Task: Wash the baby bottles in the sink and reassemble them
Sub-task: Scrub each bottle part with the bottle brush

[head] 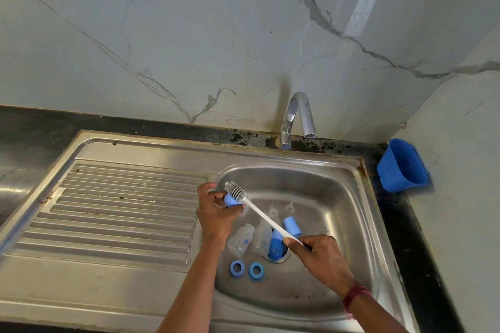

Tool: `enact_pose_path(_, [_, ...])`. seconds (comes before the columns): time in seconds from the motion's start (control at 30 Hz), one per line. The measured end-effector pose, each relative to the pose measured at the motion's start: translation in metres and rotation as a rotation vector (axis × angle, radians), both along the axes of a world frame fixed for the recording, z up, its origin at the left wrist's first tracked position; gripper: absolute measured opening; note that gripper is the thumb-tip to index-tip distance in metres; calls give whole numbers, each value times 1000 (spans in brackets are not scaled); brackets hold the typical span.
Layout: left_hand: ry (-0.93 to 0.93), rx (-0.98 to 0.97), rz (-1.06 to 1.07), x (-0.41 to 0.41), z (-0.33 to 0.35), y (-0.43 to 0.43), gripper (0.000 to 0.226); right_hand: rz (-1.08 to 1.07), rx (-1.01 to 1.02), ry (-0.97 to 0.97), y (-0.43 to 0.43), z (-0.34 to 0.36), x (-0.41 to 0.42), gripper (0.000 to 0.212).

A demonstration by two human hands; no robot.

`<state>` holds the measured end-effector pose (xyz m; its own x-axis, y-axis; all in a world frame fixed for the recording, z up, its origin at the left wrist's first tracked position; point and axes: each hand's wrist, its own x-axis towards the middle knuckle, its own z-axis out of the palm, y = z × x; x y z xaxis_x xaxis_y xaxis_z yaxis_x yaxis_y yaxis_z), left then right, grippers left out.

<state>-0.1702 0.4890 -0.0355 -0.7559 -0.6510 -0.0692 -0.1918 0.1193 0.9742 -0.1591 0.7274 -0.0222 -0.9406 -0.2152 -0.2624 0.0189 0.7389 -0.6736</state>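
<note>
**Brush head on blue cap, over sink basin**

Left hand (216, 213): fingers curled round a blue cap (230, 200) and gripping it. The cap is held above the left edge of the sink basin (351, 197).

Right hand (322, 254): fingers and thumb closed on the lower end of the bottle brush (266, 217). Its white handle runs up and left from these fingers toward the left fingers. The bristle head (235, 191) touches the held cap, just above the left fingertips.

On the basin floor, below and between the two hands:
- Two clear bottles lie on their sides, one (240, 242) just right of the left wrist, the other (261, 240) beside it. Whether they touch, cannot tell.
- A second blue cap (276, 247) lies over the drain, just left of the right fingers.
- A third blue cap (292, 226) lies just beyond the right fingers, past the handle.
- Two clear nipples (273, 209) (289, 207) lie right of the left fingers, beyond the handle.
- Two blue collar rings (237, 268) (255, 271) lie flat side by side, nearer than the bottles, between the forearms.

The faucet (297, 119) stands well beyond both hands. A blue plastic tub (403, 165) is well right of the right fingers. A red thread band (354, 296) is on the right wrist.
</note>
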Motion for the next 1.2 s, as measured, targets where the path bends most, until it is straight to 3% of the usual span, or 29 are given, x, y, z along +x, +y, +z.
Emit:
enact_pose_path(0.47, [-16,-93,-112,-4,-1,4,79,1,29,-3,-4,7,-2,55])
enact_pose_path(0.67, [-94,-86,-44,-1,2,-6,84,16,42,-10,-1,5,1,55])
enact_pose_path(0.83, [-90,-152,-172,5,7,6,79,13,38,-15,-2,5,6,55])
enact_pose_path(0.97, [-95,-73,-157,11,4,17,83,2,15,-47,-9,7,9,50])
enact_pose_path(1.2, [-131,6,-62,21,4,6,97,18,32,-27,2,7,27,63])
